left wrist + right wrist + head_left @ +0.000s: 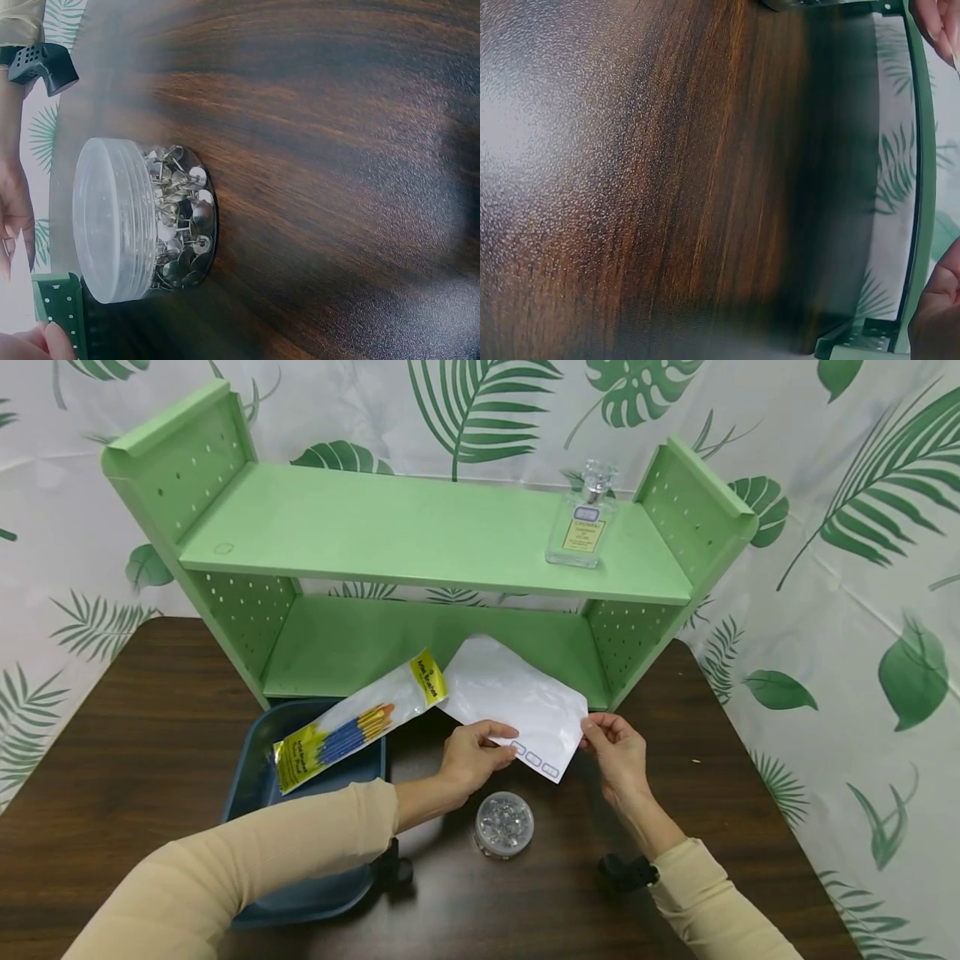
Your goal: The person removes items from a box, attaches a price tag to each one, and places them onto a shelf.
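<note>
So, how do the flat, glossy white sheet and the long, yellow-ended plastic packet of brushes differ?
The white sheet is broad, with small purple-edged labels; the brush packet is narrow, with yellow ends. The left hand and right hand hold the sheet; the packet lies unheld, slanting over the dark-blue rectangular tray.

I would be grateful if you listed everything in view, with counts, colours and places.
white sheet: one, white, between the hands
brush packet: one, clear and yellow with blue brushes, slanting across the tray
tray: one, dark blue, on the table's left
tub: one, clear, on the table
tacks: many, silver, inside the tub
shelf unit: one, green, on the table
bottle: one, clear, on the upper shelf
table: one, dark brown, beneath
backdrop: one, white with green leaves, behind
wrist cameras: two, black, at the wrists
sleeves: two, beige, on the arms
left hand: one, bare, pinching the sheet's near edge
right hand: one, bare, pinching its right corner
</note>
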`<state>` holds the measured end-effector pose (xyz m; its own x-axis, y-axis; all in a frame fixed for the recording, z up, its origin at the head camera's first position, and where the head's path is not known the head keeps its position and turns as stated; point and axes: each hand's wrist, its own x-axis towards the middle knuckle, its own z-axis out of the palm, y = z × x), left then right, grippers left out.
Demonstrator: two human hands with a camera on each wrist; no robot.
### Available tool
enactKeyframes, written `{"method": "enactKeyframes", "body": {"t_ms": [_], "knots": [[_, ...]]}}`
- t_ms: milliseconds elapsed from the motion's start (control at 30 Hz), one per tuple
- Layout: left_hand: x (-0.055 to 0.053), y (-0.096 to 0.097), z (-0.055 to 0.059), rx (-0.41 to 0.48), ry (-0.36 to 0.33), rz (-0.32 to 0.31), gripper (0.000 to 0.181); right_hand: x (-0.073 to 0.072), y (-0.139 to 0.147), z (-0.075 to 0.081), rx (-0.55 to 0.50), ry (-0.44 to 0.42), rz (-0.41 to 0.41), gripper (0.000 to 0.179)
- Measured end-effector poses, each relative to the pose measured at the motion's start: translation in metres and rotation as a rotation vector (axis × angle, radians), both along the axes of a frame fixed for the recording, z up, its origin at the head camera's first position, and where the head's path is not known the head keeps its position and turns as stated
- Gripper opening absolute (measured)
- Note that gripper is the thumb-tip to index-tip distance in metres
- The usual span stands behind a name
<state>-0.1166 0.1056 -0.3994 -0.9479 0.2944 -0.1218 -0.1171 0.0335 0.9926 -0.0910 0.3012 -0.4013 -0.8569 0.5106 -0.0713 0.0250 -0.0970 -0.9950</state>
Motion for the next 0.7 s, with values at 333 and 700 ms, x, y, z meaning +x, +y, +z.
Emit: {"method": "enactKeyframes", "body": {"t_ms": [333,700], "knots": [[0.0014,-0.0013,-0.0018,-0.039,0.010,-0.011,0.011,0.0004,0.0000,-0.0007,-0.017,-0.002,-0.002,0.003],[0.0065,-0.0022,-0.0015,-0.026,-0.016,-0.079,0.010,-0.0001,0.0063,-0.0082,0.056,-0.068,0.050,0.016]]}}
